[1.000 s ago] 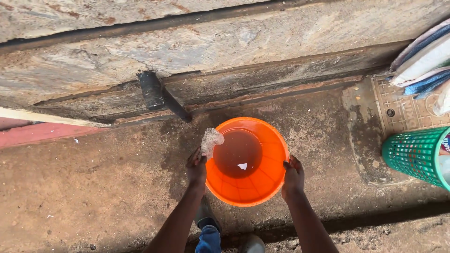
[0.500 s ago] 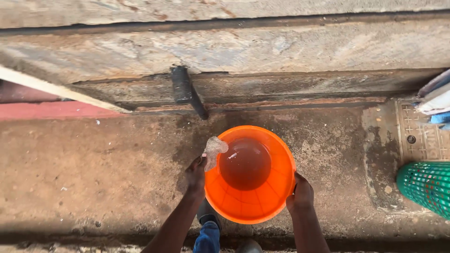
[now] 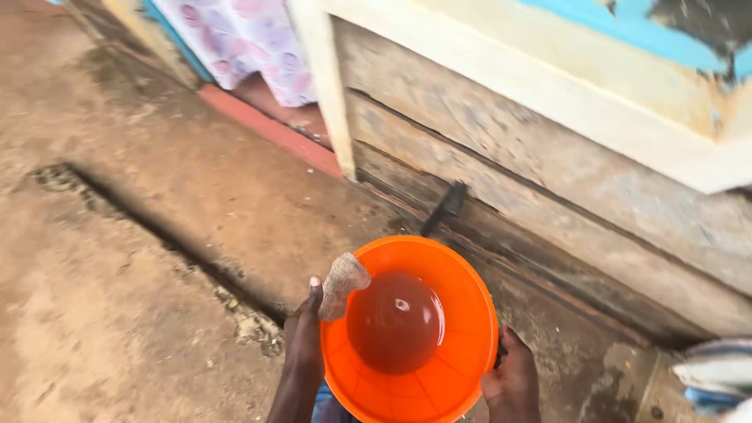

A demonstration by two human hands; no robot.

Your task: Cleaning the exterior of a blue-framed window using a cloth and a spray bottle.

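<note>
I hold an orange plastic basin (image 3: 462,313) with a little water in its bottom, lifted in front of me. My left hand (image 3: 304,338) grips its left rim and also pinches a pale mesh sponge (image 3: 341,283) against that rim. My right hand (image 3: 513,380) grips the right rim, low in the view. The basin is roughly level.
A weathered wall (image 3: 548,164) with a pale door post (image 3: 325,86) runs on the right. A short dark pipe (image 3: 445,207) sticks out of it just beyond the basin. A flowered curtain (image 3: 243,39) hangs in the doorway. A shallow gutter (image 3: 157,227) crosses the dirt ground at left.
My view has swung left toward the doorway and the basin has been carried along with it. The green basket has left the view. Both hands keep the same grip.
</note>
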